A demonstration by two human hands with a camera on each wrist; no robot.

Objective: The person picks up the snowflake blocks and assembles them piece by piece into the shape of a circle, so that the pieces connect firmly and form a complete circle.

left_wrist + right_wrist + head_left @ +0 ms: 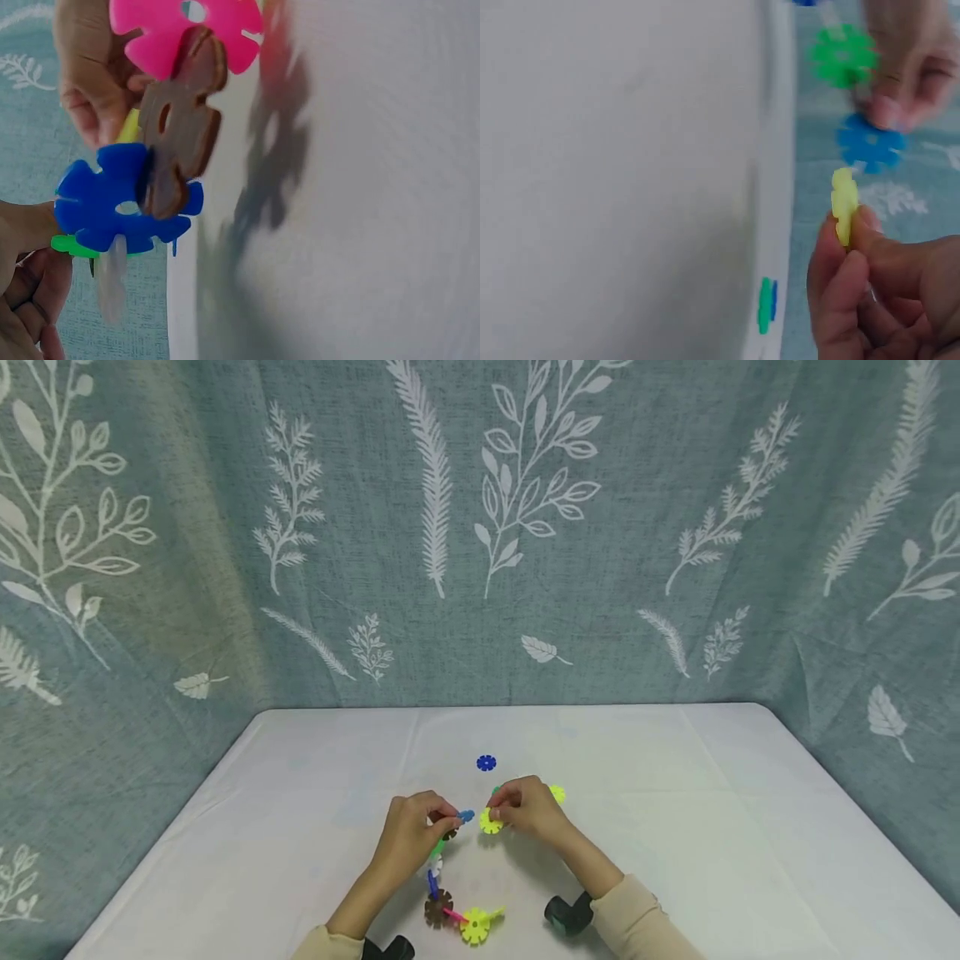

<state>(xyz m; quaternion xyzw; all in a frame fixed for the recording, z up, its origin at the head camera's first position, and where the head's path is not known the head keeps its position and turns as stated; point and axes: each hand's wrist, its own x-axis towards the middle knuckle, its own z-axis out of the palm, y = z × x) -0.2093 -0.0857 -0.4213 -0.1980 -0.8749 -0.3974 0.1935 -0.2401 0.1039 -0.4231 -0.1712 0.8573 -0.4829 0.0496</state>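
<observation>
My left hand (412, 831) pinches a light blue notched disc (467, 816) at the top end of a chain of slotted discs. From it the chain hangs down through green (843, 55), white (437, 865), dark blue (105, 196), brown (438, 910) and pink (225, 37) discs to a yellow one (475, 928) nearest me. Between thumb and fingers, my right hand (531, 810) pinches a separate yellow disc (491, 821), held edge-on in the right wrist view. A small gap shows between this disc and the light blue one in the head view.
On the white-covered table (675, 777), a dark blue disc (486, 763) lies beyond my hands. Another yellow disc (557, 793) and a green piece (496, 790) show behind my right hand. A patterned blue-green curtain (465, 652) surrounds the table's back and sides.
</observation>
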